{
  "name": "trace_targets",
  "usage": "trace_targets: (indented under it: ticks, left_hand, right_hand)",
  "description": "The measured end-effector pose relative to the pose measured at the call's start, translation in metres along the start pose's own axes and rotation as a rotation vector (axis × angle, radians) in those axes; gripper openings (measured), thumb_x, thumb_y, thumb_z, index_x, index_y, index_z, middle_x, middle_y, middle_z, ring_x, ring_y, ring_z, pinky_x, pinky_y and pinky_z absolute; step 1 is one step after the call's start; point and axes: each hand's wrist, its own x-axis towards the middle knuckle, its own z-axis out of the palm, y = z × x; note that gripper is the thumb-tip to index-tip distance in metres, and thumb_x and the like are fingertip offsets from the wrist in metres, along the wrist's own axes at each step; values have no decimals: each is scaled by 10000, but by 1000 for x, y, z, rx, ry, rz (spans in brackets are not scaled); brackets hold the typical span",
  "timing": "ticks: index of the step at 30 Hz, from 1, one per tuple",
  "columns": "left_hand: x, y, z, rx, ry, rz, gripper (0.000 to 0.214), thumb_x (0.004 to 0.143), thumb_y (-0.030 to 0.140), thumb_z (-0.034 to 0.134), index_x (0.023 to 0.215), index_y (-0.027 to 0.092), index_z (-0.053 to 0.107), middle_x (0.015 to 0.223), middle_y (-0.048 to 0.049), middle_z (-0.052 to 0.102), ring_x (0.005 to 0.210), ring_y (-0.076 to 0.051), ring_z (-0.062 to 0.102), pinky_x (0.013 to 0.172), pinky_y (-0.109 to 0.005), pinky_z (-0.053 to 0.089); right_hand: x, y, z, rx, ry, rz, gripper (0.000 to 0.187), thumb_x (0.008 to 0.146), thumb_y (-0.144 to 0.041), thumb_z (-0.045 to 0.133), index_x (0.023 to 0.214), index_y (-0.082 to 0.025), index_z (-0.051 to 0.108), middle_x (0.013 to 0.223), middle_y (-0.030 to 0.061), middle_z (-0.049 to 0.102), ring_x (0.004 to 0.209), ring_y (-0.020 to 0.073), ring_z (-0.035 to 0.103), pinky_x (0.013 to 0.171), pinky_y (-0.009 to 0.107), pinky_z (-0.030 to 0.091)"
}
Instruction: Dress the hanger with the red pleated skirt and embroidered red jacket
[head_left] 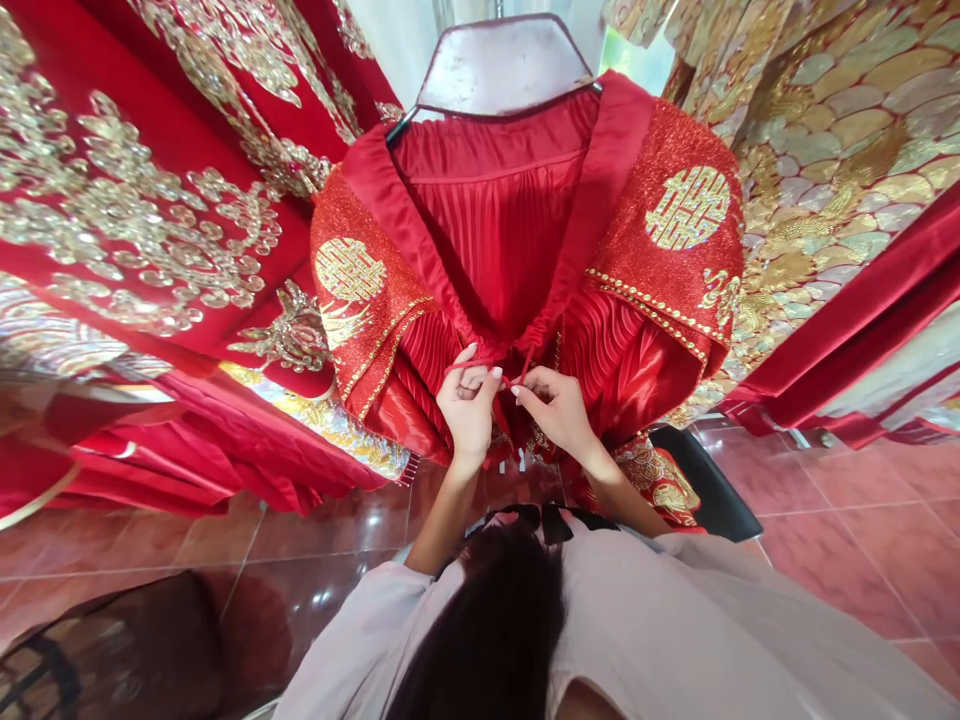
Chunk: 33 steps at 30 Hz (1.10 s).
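Observation:
A red pleated skirt (pixel 495 215) with a gathered waistband and gold-embroidered panels hangs from a metal clip hanger (pixel 506 65). Its waistband forms a loop that drops to a front opening, where a thin red drawstring (pixel 508 382) comes out. My left hand (pixel 469 400) is closed on the drawstring, thumb and fingers pinched, the cord running across the fingers. Close beside it, my right hand (pixel 555 405) pinches the drawstring between thumb and forefinger. Both hands are just below the waistband opening, and whether the cord is knotted there I cannot tell.
Red fabric with beaded silver-gold ornament (pixel 150 220) hangs at the left. A gold scale-patterned garment (pixel 847 130) hangs at the right. On the tiled floor (pixel 847 540) are a dark brown bag (pixel 127 650) at lower left and a black flat object (pixel 712 490) at right.

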Motion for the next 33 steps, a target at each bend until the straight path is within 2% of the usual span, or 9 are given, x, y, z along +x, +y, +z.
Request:
trace_targets:
  ticks: [7,10,15,19,22,24,26,29,33]
  left_hand:
    - [-4,-4,-17,-320,-32,-352,474,577,255,820,837,190,430,690,49,571,552,-39,528,504,-112,410]
    - [-7,-12,-18,-273,46,-411,484,531,231,794,808,194,398,646,66,521,472,-31,454,445,-123,368]
    - [2,-30,-24,-123,248,-252,393,574,247,643,808,216,330,572,102,379,421,-38,329,422,-152,320]
    - [26,-37,-52,4,466,-94,295,628,228,514,811,221,282,627,85,337,465,-52,312,467,-171,333]
    - [33,-36,-76,115,578,-21,247,638,187,499,818,206,331,746,34,411,603,-82,429,615,-229,425]
    - [24,-30,-80,242,608,66,278,620,159,551,855,191,406,887,-14,476,795,-122,496,794,-284,434]
    - [9,-20,-71,466,542,252,298,638,177,602,912,177,485,1017,-60,511,994,-183,494,956,-354,366]
    - [-13,-2,-40,717,198,484,249,779,302,571,988,167,565,1114,-105,553,1124,-243,477,1025,-415,314]
    - [-15,13,-3,487,-366,185,331,930,414,390,961,157,595,826,-57,620,781,-164,592,729,-277,472]
  right_hand:
    - [1,-1,1,30,-21,7,173,766,-292,573,714,-128,596,630,16,596,564,91,526,585,203,414]
    - [2,-1,0,26,-8,21,195,761,-308,573,691,-126,584,614,15,594,553,87,527,581,198,416]
    - [-1,-4,0,16,-15,14,205,763,-310,575,675,-125,576,603,13,581,534,77,500,559,195,399]
    - [-5,-6,-4,40,7,19,199,752,-308,585,677,-124,577,584,11,567,513,74,482,531,194,383]
    - [-6,-7,-8,39,27,12,198,753,-310,588,683,-124,577,569,6,555,505,70,473,524,191,377]
    - [-5,-7,-9,44,26,4,206,755,-312,588,672,-124,565,570,6,549,511,69,472,527,189,379]
    - [-4,-7,-8,48,13,-5,208,760,-311,584,676,-122,559,568,2,538,513,66,466,524,184,377]
    - [-2,-9,-5,16,-22,-41,198,782,-302,564,702,-120,562,572,-6,525,519,61,457,522,174,373]
    - [4,-21,-9,-160,-82,-179,205,824,-267,522,692,-115,563,588,-8,516,528,50,443,532,164,362]
